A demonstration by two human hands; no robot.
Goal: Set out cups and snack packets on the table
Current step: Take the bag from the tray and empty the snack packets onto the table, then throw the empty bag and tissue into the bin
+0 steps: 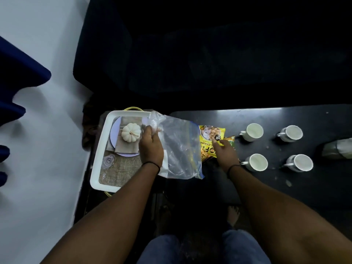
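My left hand (151,147) grips the bunched top of a clear zip bag (181,147) that hangs over the gap between a white tray and the black table (285,187). My right hand (224,151) rests on a yellow snack packet (209,139) at the table's left end, fingers lying over it. A green packet (230,140) peeks out beneath the yellow one. Several white cups stand on the table in two rows: two at the back (254,132) (292,133) and two at the front (257,162) (302,162).
The white tray (99,155) at the left carries a printed picture of a plate, a napkin and a small white pumpkin (131,131), plus a clear glass (108,161). A grey wrapped bundle (337,150) lies at the table's right edge. A dark sofa fills the background.
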